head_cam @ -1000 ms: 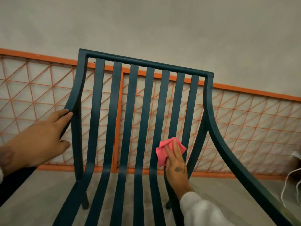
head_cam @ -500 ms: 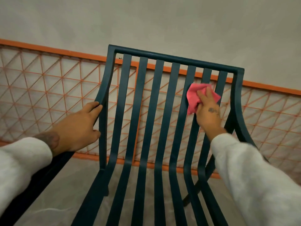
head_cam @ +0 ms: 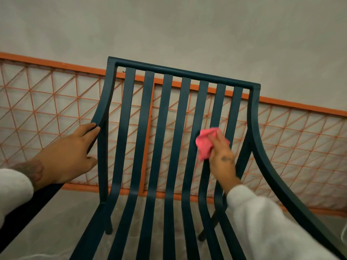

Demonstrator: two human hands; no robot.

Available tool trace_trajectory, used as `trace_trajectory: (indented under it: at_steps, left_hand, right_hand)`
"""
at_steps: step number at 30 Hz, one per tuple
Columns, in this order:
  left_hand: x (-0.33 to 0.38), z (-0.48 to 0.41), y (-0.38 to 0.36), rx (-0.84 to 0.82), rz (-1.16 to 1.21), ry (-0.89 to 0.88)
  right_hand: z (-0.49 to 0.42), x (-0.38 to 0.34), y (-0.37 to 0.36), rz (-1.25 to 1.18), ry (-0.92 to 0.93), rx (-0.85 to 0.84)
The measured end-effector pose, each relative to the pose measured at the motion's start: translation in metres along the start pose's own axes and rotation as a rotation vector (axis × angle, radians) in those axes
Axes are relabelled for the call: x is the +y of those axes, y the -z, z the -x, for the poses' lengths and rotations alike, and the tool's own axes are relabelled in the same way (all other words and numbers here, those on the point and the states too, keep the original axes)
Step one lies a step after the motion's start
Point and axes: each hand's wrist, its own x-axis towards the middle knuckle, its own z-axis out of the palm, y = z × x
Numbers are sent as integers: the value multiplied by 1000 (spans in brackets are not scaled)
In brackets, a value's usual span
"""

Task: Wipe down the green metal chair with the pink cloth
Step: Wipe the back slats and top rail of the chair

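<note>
The green metal chair [head_cam: 165,128] fills the view, its slatted back facing me and curved armrests on both sides. My right hand [head_cam: 221,158] presses the bunched pink cloth [head_cam: 205,143] against the slats on the right half of the backrest, about mid-height, with fingers laid over the cloth. My left hand [head_cam: 69,156] rests on the left armrest where it joins the back frame, fingers wrapped on the bar and thumb below. White sleeves cover both forearms.
Behind the chair stands an orange wire-mesh railing [head_cam: 47,102] against a grey wall [head_cam: 187,30]. A pale marbled floor [head_cam: 56,222] lies beneath the seat slats.
My right hand first slid the cloth up the right slats, then came back down to mid-height. My left hand stayed on the left armrest. The view shifted.
</note>
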Motion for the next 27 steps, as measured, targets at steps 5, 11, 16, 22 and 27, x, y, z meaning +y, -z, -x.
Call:
trace_trajectory:
  at_steps: [5, 11, 16, 22, 27]
  left_hand:
    - [-4, -1, -1, -10, 9, 1]
    - [-7, -4, -4, -8, 11, 21]
    - [-3, -2, -1, -25, -8, 20]
    - [4, 1, 4, -37, -20, 36]
    - [5, 1, 3, -22, -31, 26]
  right_hand:
    - [-114, -63, 73, -154, 23, 300]
    - [-140, -12, 75, 240, -64, -54]
    - [-11, 38, 22, 174, -18, 36]
    - [107, 67, -31, 213, -269, -198]
    - [57, 59, -15, 260, -136, -13]
